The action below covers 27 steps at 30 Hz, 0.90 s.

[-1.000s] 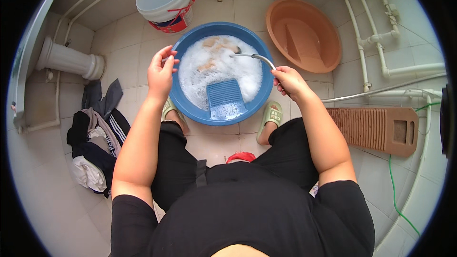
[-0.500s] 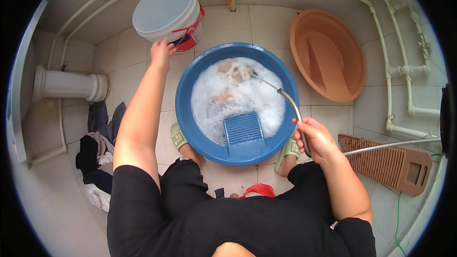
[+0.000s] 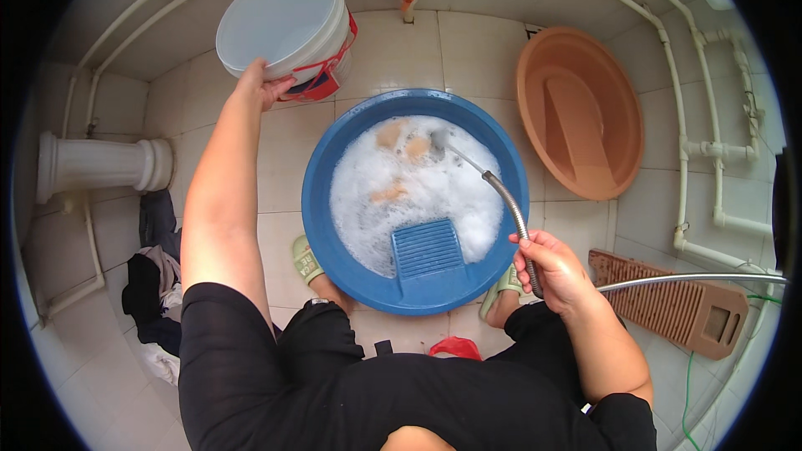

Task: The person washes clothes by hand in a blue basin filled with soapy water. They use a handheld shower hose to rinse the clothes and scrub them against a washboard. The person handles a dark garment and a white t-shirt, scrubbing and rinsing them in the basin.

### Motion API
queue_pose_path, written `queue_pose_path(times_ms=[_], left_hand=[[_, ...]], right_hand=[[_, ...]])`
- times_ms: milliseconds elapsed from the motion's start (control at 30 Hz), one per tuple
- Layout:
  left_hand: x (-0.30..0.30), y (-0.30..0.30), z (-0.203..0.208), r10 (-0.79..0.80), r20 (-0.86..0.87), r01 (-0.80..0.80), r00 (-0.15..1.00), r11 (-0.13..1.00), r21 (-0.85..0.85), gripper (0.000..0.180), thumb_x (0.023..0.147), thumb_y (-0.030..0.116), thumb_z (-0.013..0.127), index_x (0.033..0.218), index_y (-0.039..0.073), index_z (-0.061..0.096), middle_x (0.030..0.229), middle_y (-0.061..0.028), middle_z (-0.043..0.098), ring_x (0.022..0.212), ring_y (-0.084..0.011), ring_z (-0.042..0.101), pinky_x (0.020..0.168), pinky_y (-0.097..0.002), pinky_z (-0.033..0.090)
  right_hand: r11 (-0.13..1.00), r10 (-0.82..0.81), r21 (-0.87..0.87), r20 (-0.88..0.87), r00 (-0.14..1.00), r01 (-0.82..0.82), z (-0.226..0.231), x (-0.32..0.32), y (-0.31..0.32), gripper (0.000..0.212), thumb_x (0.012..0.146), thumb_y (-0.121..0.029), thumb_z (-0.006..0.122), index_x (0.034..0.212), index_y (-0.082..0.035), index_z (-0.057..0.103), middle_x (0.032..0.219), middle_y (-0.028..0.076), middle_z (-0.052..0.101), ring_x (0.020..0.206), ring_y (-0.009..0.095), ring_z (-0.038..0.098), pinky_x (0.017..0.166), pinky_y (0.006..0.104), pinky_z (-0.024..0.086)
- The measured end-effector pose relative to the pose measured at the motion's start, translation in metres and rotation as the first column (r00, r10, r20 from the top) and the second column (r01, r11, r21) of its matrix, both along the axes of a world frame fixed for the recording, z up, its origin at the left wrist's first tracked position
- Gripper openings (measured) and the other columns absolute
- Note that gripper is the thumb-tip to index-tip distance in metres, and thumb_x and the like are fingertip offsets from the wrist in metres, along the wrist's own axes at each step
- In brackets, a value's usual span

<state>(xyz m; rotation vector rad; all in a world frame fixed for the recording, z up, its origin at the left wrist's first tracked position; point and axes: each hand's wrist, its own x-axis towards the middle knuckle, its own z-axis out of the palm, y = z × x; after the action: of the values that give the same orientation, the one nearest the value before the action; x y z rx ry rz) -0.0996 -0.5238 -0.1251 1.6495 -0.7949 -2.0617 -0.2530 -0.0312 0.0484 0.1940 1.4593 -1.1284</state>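
A blue basin (image 3: 311, 200) stands on the floor between my feet, full of white foam (image 3: 368, 225). Tan patches of something poke through the foam, and a blue ribbed washboard (image 3: 426, 249) slopes along the near side. My right hand (image 3: 551, 271) is closed around a flexible metal hose (image 3: 506, 192). From its end a thin pale line, apparently a water jet, meets the foam near the far side. At the far left, my left hand (image 3: 264, 86) grips the lower rim of a white lidded bucket (image 3: 311, 58) with a red handle; some fingertips are hidden.
A brown oval basin (image 3: 528, 129) leans at the far right. Below it a brown washboard (image 3: 668, 292) lies near the wall pipes (image 3: 678, 108). Dark and white clothes (image 3: 150, 301) are heaped at the left, by a white pedestal (image 3: 100, 169). Something red (image 3: 456, 347) lies near me.
My left hand has come up against the bucket's rim and taken hold, and the bucket looks slightly tilted. My right hand still holds the hose over the basin. The whole view has shifted a little.
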Motion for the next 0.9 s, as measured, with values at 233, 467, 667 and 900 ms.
queue_pose_path(times_ms=[233, 467, 667, 900], left_hand=[[0.035, 0.012, 0.006, 0.14, -0.193, -0.13, 0.971, 0.99, 0.061, 0.045, 0.09, 0.014, 0.029, 0.128, -0.008, 0.02, 0.131, -0.0269, 0.029, 0.117, -0.0446, 0.039, 0.088, -0.0552, 0.046], [0.08, 0.012, 0.026, 0.362, -0.33, -0.346, 0.871, 0.932, 0.111, 0.044, 0.091, 0.012, 0.028, 0.13, -0.005, 0.016, 0.134, -0.0254, 0.025, 0.121, -0.0454, 0.034, 0.091, -0.0598, 0.042], [0.14, -0.002, 0.052, 0.446, -0.434, -0.467, 0.783, 0.882, 0.063, 0.049, 0.093, 0.021, 0.03, 0.129, -0.01, 0.019, 0.128, -0.0297, 0.033, 0.11, -0.0468, 0.046, 0.086, -0.0467, 0.051], [0.22, 0.002, 0.055, 0.403, -0.351, -0.464, 0.845, 0.879, -0.109, 0.047, 0.088, 0.017, 0.033, 0.125, -0.011, 0.023, 0.127, -0.0283, 0.035, 0.103, -0.0455, 0.05, 0.08, -0.0455, 0.054]], right_hand=[[1.0, 0.011, -0.008, 0.001, 1.0, -0.011, 0.001, -0.002, -0.004, 0.023, 0.088, -0.019, 0.052, 0.102, -0.001, 0.048, 0.067, 0.003, 0.052, 0.053, 0.01, 0.048, 0.044, 0.0199, 0.039], [1.0, 0.022, 0.018, -0.033, 0.999, -0.021, 0.001, 0.0, 0.002, 0.025, 0.089, -0.02, 0.051, 0.104, 0.0, 0.047, 0.068, 0.004, 0.052, 0.054, 0.01, 0.048, 0.045, 0.021, 0.039], [0.999, 0.025, 0.026, -0.06, 0.998, -0.024, 0.002, 0.004, 0.004, 0.025, 0.088, -0.02, 0.05, 0.104, -0.001, 0.047, 0.068, 0.004, 0.052, 0.055, 0.012, 0.048, 0.046, 0.0232, 0.039], [0.999, 0.039, 0.027, -0.089, 0.995, -0.037, -0.001, 0.01, 0.006, 0.022, 0.088, -0.02, 0.05, 0.101, -0.003, 0.049, 0.067, 0.003, 0.052, 0.053, 0.012, 0.048, 0.045, 0.024, 0.039]])
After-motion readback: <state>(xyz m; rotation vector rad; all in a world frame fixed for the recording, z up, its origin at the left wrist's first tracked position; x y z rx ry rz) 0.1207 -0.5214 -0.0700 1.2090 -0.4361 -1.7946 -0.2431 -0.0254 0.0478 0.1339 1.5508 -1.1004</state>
